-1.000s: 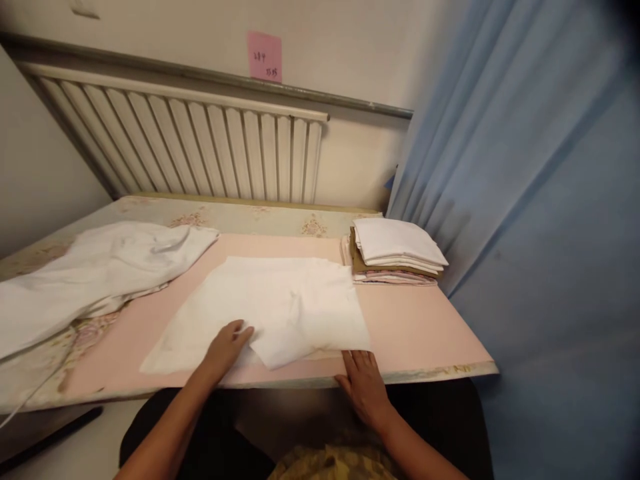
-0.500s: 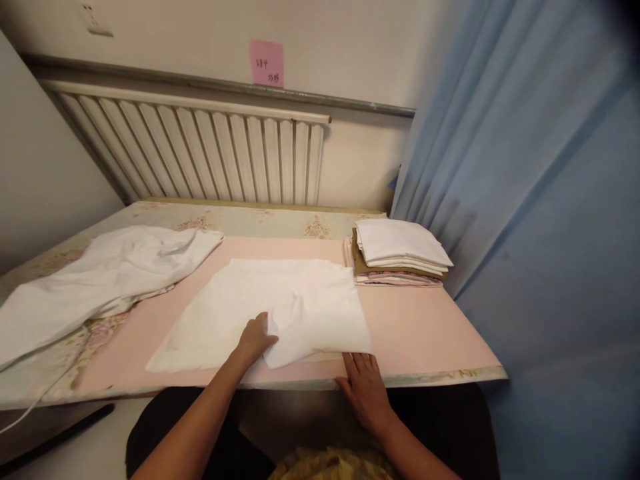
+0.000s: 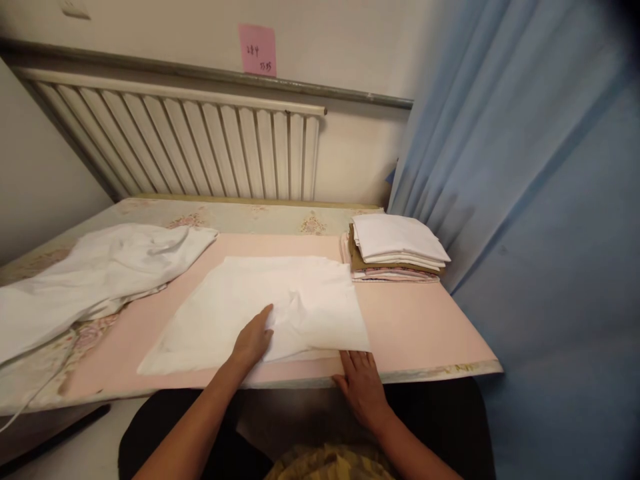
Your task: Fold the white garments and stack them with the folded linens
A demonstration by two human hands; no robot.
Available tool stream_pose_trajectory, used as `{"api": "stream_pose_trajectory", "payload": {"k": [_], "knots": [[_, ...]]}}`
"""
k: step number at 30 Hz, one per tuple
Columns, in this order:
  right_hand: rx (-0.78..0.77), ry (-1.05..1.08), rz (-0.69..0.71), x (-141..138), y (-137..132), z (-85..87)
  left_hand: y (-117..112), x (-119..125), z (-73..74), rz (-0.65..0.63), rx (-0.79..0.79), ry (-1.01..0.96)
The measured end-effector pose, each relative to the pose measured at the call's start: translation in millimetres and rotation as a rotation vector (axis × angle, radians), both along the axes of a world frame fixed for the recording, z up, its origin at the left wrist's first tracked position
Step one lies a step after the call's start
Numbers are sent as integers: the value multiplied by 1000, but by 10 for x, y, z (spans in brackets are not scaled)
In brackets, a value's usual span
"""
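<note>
A white cloth [image 3: 220,313] lies spread on the pink sheet, with a folded-over part on its right side. My left hand [image 3: 254,337] rests on the cloth at the left edge of that folded part, fingers stretched out and the thumb apart. Small creases show just right of its fingertips. At the cloth's near right corner lies my right hand [image 3: 361,387], its fingers flat and the thumb spread. Its fingertips touch the cloth's front edge and are partly hidden by it.
A stack of folded cloths [image 3: 400,240] stands at the back right. Another white cloth [image 3: 110,267] lies rumpled at the left. The pink sheet [image 3: 410,320] covers a flowered table cover [image 3: 280,217]. A blue curtain [image 3: 540,233] hangs at right; a radiator [image 3: 200,147] is behind.
My left hand has moved slightly up and flattened onto the cloth, and the raised corner of the folded part now lies flatter. My right hand stays at the front edge. The view has shifted slightly.
</note>
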State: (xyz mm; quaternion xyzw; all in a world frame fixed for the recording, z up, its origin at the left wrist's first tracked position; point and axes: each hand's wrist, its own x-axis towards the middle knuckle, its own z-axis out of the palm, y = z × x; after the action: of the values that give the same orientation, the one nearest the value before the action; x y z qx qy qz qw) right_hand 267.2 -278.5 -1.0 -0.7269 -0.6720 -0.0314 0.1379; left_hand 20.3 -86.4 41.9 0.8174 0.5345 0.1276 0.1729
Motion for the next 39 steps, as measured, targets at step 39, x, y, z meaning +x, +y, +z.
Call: {"api": "stream_pose_trajectory", "payload": {"k": [39], "knots": [[25, 25, 31, 2, -18, 49, -624, 369, -294, -637, 482, 114]]}}
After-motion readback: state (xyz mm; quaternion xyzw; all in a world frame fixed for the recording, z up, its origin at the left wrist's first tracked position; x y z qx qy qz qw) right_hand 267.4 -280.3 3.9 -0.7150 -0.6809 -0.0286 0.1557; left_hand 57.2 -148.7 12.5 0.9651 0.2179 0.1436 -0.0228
